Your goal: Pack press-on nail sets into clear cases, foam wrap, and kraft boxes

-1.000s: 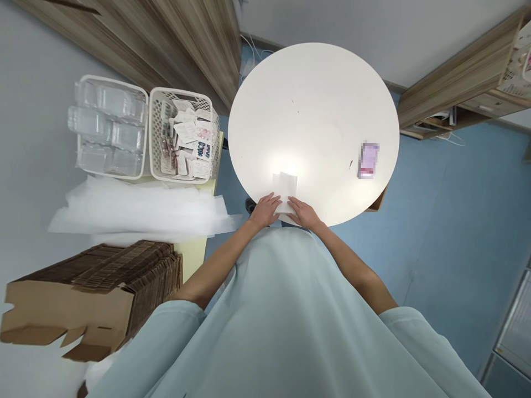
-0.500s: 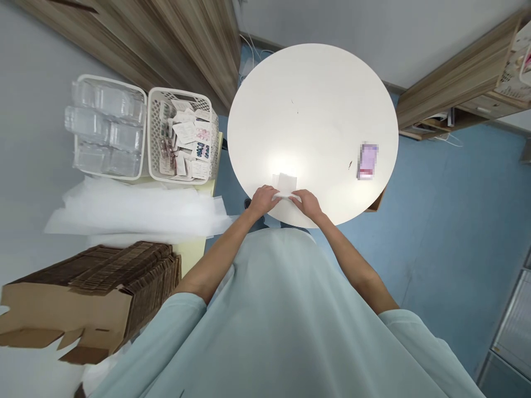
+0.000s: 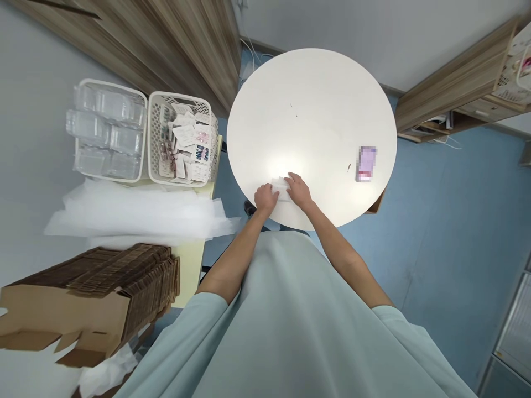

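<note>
A small, folded white foam sheet (image 3: 281, 189) lies on the round white table (image 3: 311, 83), close to the edge nearest my body. My left hand (image 3: 266, 199) grips its left side, fingers curled and thumb against the sheet. On the other side, my right hand (image 3: 298, 190) closes over the right edge, its fingers reaching to the far corner. Whether anything is wrapped inside the sheet cannot be seen.
A blurred-out purple object (image 3: 366, 164) lies on the table's right. To the left stand a basket of clear plastic boxes (image 3: 110, 130), a basket of bead cards (image 3: 182, 138), a stack of white foam sheets (image 3: 141, 213) and folded brown cardboard boxes (image 3: 95, 287).
The upright flap of the sheet has been folded down, so the sheet is now a flatter packet. My right hand has moved up and left over it; my left hand has shifted slightly right.
</note>
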`<state>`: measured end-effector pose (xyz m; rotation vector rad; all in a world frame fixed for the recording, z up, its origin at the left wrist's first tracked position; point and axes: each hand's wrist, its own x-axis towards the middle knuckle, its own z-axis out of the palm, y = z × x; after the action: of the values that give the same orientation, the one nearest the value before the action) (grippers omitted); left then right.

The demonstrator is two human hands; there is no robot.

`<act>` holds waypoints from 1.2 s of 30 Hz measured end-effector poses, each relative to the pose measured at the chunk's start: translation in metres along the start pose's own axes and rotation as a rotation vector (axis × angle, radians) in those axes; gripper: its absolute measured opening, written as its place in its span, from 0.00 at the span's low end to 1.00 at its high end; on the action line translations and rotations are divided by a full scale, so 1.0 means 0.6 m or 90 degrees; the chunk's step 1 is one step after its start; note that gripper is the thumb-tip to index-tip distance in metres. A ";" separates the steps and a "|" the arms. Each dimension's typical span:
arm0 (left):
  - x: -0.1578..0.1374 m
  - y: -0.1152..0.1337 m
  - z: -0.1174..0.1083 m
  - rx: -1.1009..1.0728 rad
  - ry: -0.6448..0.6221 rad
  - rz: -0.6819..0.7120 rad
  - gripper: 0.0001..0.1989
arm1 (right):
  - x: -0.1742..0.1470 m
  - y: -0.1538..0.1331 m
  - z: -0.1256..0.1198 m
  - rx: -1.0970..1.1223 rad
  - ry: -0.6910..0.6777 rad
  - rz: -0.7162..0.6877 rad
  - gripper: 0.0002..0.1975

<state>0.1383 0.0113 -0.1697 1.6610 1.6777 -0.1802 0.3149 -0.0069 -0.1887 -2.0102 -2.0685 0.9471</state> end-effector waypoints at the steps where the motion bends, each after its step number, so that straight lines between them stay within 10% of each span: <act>1: -0.005 -0.004 0.000 -0.008 0.010 -0.008 0.18 | 0.004 0.000 -0.003 -0.001 -0.021 -0.013 0.27; 20: -0.051 -0.030 -0.003 -0.080 -0.067 -0.030 0.16 | -0.090 -0.059 0.047 0.216 0.007 0.402 0.13; 36: 0.008 -0.166 -0.109 -0.124 0.012 -0.011 0.22 | 0.043 -0.196 0.087 0.307 0.026 0.373 0.05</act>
<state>0.0222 0.0387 -0.1657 1.5071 1.6676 -0.0091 0.1848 0.0065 -0.1814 -2.3332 -1.0715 1.3120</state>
